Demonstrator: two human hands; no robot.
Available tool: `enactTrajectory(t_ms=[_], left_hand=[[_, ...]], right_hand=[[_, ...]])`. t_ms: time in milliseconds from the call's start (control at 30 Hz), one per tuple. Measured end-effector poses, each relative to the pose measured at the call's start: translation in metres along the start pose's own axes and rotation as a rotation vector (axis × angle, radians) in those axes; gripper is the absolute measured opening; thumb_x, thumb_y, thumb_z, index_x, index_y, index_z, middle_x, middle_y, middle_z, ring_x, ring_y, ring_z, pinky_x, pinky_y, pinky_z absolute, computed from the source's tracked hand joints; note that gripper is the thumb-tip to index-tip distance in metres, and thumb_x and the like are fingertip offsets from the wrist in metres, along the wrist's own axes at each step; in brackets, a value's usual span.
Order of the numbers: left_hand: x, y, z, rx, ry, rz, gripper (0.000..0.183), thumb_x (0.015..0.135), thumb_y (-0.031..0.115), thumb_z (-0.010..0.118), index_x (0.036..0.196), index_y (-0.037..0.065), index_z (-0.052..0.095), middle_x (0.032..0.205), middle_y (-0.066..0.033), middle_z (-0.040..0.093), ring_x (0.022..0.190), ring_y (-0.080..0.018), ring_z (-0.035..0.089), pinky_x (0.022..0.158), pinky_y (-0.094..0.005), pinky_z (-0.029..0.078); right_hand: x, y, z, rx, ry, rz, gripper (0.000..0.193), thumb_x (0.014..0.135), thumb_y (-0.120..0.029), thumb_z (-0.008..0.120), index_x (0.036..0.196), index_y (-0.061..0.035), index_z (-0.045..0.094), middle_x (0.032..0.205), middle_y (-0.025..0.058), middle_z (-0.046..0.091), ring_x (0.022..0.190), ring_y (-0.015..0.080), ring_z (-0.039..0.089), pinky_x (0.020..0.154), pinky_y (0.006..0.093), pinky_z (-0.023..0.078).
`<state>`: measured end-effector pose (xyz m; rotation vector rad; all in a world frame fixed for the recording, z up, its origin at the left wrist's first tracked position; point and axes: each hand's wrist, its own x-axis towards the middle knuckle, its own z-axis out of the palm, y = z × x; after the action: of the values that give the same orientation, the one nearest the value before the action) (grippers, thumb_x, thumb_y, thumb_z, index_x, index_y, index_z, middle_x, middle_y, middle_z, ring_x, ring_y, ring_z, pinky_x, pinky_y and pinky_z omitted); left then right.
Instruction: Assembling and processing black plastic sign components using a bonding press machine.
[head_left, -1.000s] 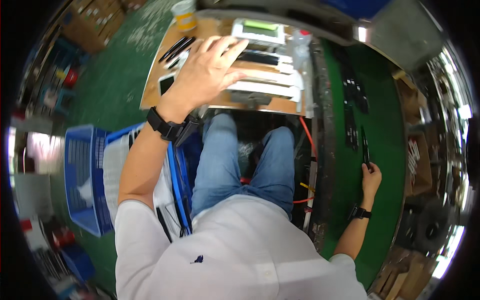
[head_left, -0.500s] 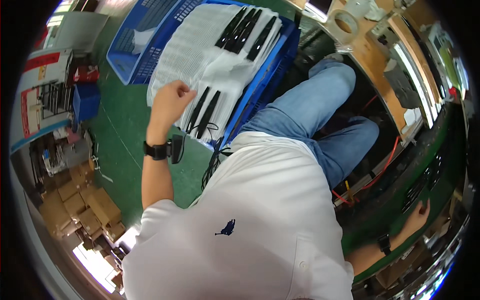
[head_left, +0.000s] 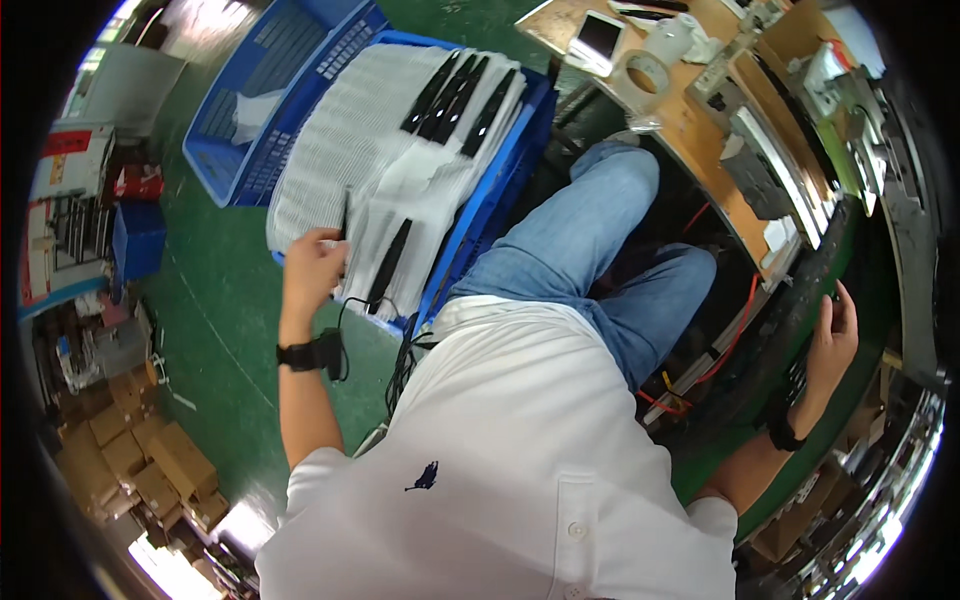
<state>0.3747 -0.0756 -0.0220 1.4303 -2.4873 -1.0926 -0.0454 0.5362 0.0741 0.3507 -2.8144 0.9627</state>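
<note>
My left hand (head_left: 315,268) is closed on the lower end of a slim, glossy black strip (head_left: 346,212), held upright beside the stack of white ribbed foam sheets (head_left: 330,140). Another tapered black strip (head_left: 390,265) lies on the sheets to the right of that hand. Farther up the stack, several more black strips (head_left: 455,97) lie side by side. The sheets fill a blue crate (head_left: 478,205). Over at the right, my right hand (head_left: 832,340) is above a dark green belt (head_left: 735,455), fingers apart, with nothing visible in it.
An empty-looking second blue crate (head_left: 225,165) holds a white scrap and adjoins the first. A wooden bench (head_left: 690,130) at the upper right carries a tape roll (head_left: 640,80) and a phone (head_left: 598,42). Black cables (head_left: 402,365) hang by the crate's near corner. Cardboard boxes (head_left: 165,460) are stacked at the lower left.
My left hand has taken up one of the two near black strips and moved left with it. My right hand has risen along the belt. The view has shifted, so the scene sits farther left.
</note>
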Motion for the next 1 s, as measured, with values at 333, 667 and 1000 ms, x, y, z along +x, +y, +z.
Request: enactTrajectory(t_ms=[333, 667, 1000], left_hand=[[0.064, 0.175, 0.011, -1.076, -0.283, 0.345, 0.038, 0.104, 0.007, 0.058, 0.142, 0.003, 0.053, 0.104, -0.0113, 0.069, 0.078, -0.0152, 0.066, 0.064, -0.0247, 0.051], [0.083, 0.405, 0.123, -0.407, -0.383, 1.032, 0.033, 0.102, 0.014, 0.069, 0.131, 0.005, 0.055, 0.113, -0.0114, 0.066, 0.085, -0.0213, 0.067, 0.071, -0.0313, 0.051], [0.076, 0.514, 0.214, 0.112, -0.022, 1.804, 0.029, 0.099, 0.028, 0.072, 0.119, 0.008, 0.074, 0.115, -0.0093, 0.067, 0.111, -0.0317, 0.064, 0.097, -0.0409, 0.051]], right_hand=[[0.072, -0.065, 0.029, 0.193, 0.070, -0.290, 0.039, 0.100, -0.017, 0.077, 0.135, -0.0023, 0.069, 0.089, -0.0001, 0.067, 0.074, 0.0060, 0.056, 0.068, 0.0239, 0.049], [0.091, -0.106, 0.012, -0.210, 0.177, -0.466, 0.030, 0.094, -0.019, 0.082, 0.116, -0.0003, 0.075, 0.092, 0.0094, 0.069, 0.073, 0.0137, 0.062, 0.068, 0.0288, 0.050], [-0.120, 0.097, -0.098, -0.265, 0.436, 0.376, 0.036, 0.093, -0.023, 0.084, 0.115, 0.0037, 0.076, 0.101, 0.0097, 0.073, 0.089, 0.0158, 0.067, 0.078, 0.0310, 0.053]])
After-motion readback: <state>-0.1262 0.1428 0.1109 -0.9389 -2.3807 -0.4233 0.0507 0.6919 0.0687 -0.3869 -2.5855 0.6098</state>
